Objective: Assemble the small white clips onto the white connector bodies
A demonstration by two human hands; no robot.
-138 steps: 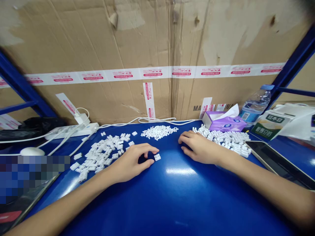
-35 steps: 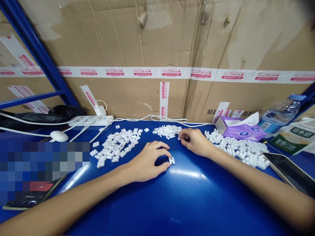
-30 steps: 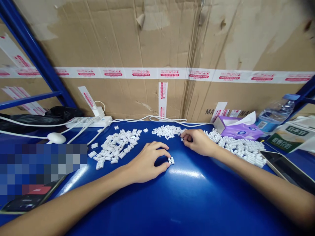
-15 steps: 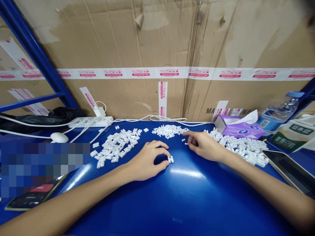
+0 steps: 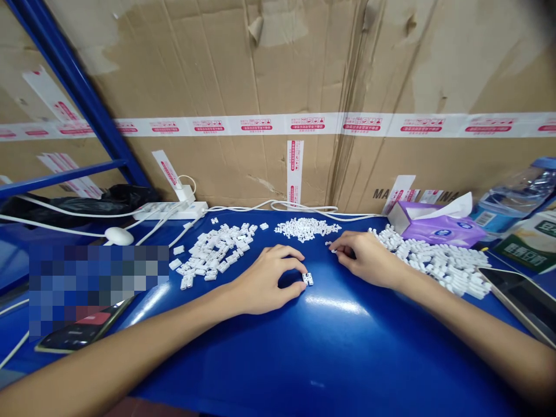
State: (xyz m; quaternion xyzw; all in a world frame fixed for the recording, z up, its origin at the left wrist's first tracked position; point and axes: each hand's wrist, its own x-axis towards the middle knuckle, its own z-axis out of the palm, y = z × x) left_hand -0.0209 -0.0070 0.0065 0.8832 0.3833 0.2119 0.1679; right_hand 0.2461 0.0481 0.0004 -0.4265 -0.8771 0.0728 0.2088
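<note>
My left hand [image 5: 269, 282] rests on the blue table, thumb and index finger closed on the left side of a small white plastic block [image 5: 308, 279] with dark slots. To its right, my right hand [image 5: 369, 258] has its fingertips pinched at a tiny white plastic piece [image 5: 333, 250], partly hidden by the fingers. A heap of tiny white pieces [image 5: 304, 229] lies just beyond, between the hands. Left of my left hand spreads a pile of white rectangular blocks [image 5: 217, 249]. Longer white ribbed pieces [image 5: 434, 260] are heaped beside my right wrist.
A purple tissue pack [image 5: 443, 226], a water bottle [image 5: 499, 202] and a phone [image 5: 521, 298] lie at the right. At the left are a power strip [image 5: 174, 210], white cables and another phone [image 5: 82, 330]. Large cardboard [image 5: 243, 69] stands behind the table [image 5: 278, 353].
The view has shifted slightly. My right fingers, earlier stretched over the loose tiny pieces, have curled down and closed at one. My left hand keeps its grip on the block.
</note>
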